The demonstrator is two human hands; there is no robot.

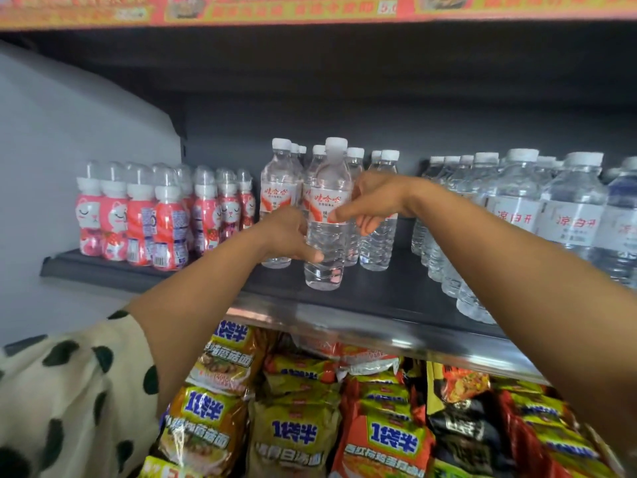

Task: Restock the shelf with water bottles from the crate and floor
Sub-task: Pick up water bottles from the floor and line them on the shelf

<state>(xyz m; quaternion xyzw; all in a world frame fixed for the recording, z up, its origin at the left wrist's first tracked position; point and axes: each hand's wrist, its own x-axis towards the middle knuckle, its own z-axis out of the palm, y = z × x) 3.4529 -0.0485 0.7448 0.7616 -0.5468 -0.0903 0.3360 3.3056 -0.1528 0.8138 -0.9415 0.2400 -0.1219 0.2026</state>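
A clear water bottle (326,215) with a white cap and red-and-white label stands at the front of the dark shelf (379,291). My left hand (293,236) grips its lower body from the left. My right hand (370,201) pinches it at the label from the right. Behind it stand several matching water bottles (279,201), two of them further right (381,232). The crate and the floor are out of view.
Pink cat-label drink bottles (162,215) fill the shelf's left part. Larger water bottles (517,208) crowd the right. Bare shelf surface lies between the two water groups. Instant noodle packs (344,426) fill the shelf below. A grey wall is at the left.
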